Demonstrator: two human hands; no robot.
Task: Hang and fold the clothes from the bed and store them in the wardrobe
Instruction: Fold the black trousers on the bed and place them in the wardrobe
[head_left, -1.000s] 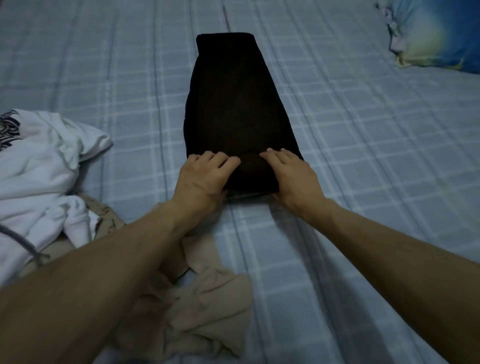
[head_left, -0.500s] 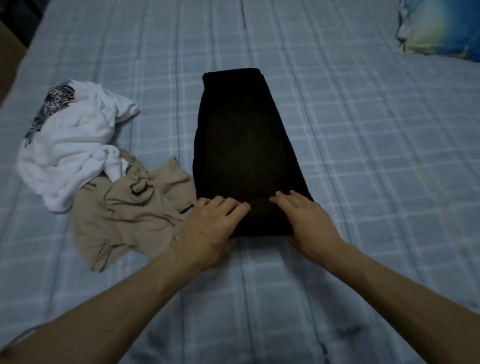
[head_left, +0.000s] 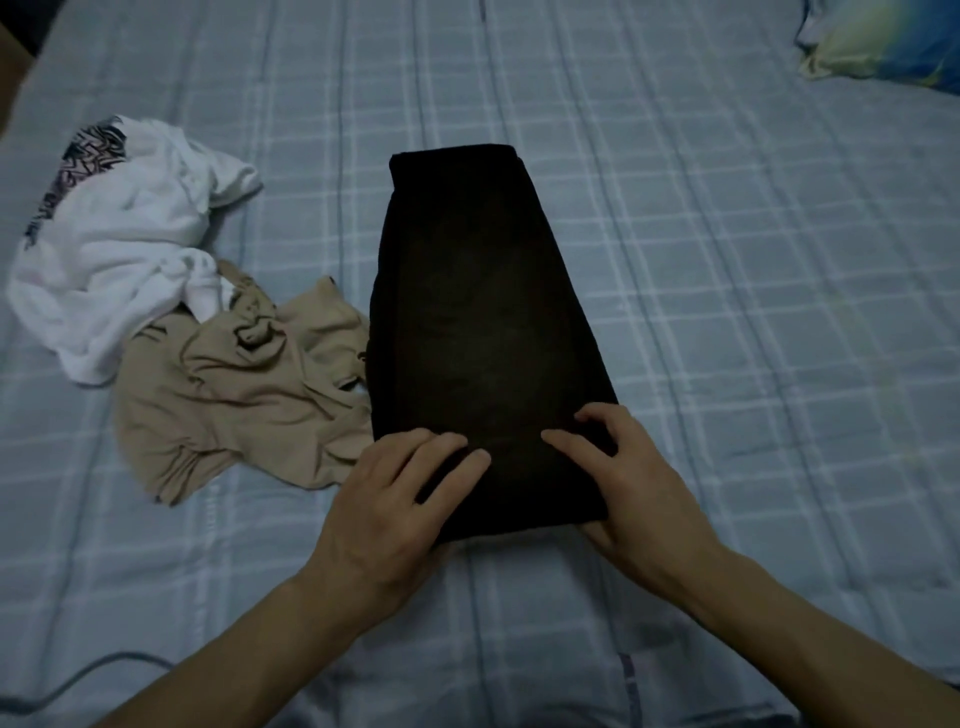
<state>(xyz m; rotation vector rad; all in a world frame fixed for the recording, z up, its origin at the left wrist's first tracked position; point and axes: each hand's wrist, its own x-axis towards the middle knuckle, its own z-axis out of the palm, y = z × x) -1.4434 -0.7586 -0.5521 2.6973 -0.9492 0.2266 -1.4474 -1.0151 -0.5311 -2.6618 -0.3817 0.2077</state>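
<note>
A black garment (head_left: 483, 332), folded into a long narrow shape, lies in the middle of the plaid bed (head_left: 737, 270). My left hand (head_left: 395, 499) holds its near left corner, with the fingers spread on top and the thumb tucked under the edge. At the near right corner my right hand (head_left: 628, 478) grips the cloth the same way, fingers slightly curled on top and thumb beneath. A crumpled beige garment (head_left: 239, 400) touches the black one's left side. Beyond it lies a crumpled white shirt (head_left: 119, 249) with a black print.
A blue and yellow pillow (head_left: 883, 41) sits at the far right corner. A grey cable (head_left: 78, 680) crosses the sheet near my left forearm. Bare sheet stretches to the right of the black garment and beyond it.
The view has pulled back, so the beige and white clothes now show in full. My hands stay at the black garment's near edge, with the right fingers curled more.
</note>
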